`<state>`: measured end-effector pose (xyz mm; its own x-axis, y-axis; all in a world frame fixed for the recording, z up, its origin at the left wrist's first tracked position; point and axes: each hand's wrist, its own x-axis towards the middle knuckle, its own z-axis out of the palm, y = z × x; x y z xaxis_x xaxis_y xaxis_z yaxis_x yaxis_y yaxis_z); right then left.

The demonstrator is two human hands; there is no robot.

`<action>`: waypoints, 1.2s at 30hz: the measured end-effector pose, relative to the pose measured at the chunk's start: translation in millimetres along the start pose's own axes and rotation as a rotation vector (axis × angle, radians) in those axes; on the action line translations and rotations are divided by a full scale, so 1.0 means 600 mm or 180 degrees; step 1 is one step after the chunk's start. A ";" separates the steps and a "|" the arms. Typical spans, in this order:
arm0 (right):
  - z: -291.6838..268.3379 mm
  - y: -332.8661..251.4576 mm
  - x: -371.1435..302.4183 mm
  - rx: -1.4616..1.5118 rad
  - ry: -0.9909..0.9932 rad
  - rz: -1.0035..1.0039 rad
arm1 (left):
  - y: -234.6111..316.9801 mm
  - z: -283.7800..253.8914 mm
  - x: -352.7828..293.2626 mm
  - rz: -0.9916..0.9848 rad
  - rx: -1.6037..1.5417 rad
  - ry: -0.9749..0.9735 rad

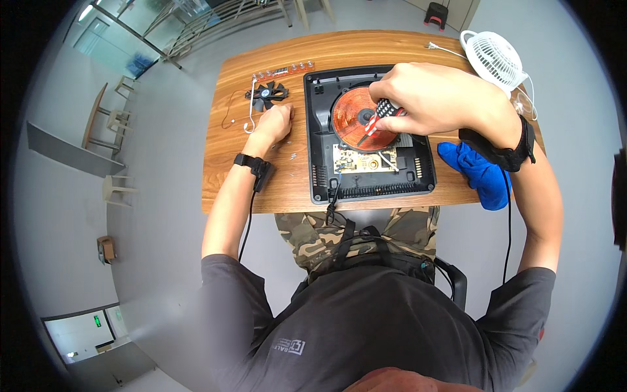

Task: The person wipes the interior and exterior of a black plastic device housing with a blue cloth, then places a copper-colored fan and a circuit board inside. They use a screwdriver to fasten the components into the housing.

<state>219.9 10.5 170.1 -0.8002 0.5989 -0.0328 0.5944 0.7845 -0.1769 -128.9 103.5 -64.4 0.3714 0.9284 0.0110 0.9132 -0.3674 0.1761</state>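
My right hand [418, 98] is closed round a screwdriver [371, 127] with a red, white and black handle. Its shaft slants down to the left over the copper coil [349, 111] of an opened induction cooker. The black housing [316, 160] lies on the table, with a tan circuit board [349, 159] below the coil. Left of the housing, my left hand [277, 121] rests on the tabletop with its fingers curled; what they hold, if anything, is hidden. Just beyond it are a black cooling fan [266, 96] and a narrow red-brown board [284, 70] with a white lead.
A blue cloth [480, 173] hangs over the right front edge of the wooden table [251, 189]. At the far right corner stands a white fan [494, 60] with its cable. Small bits lie beside the housing's left edge. Cables run from both wrist straps.
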 end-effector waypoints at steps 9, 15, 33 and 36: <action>-0.018 -0.009 0.008 -0.0043 0.0135 -0.0153 | 0.022 -0.102 -0.037 0.0161 -0.0533 0.0291; -0.027 -0.017 0.021 -0.0068 0.0330 -0.0327 | 0.118 -0.149 -0.077 0.0026 -0.2421 -0.0203; -0.023 -0.009 0.028 -0.0132 0.0375 -0.0316 | 0.159 -0.102 -0.086 0.0281 -0.3482 -0.0535; -0.027 -0.014 0.026 -0.0159 0.0242 -0.0204 | 0.161 -0.100 -0.087 0.0256 -0.3421 -0.0544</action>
<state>203.9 15.7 187.2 -0.8293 0.5563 0.0519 0.5471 0.8274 -0.1269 -70.2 23.0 10.9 0.5177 0.8534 -0.0612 0.2926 -0.1094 0.9500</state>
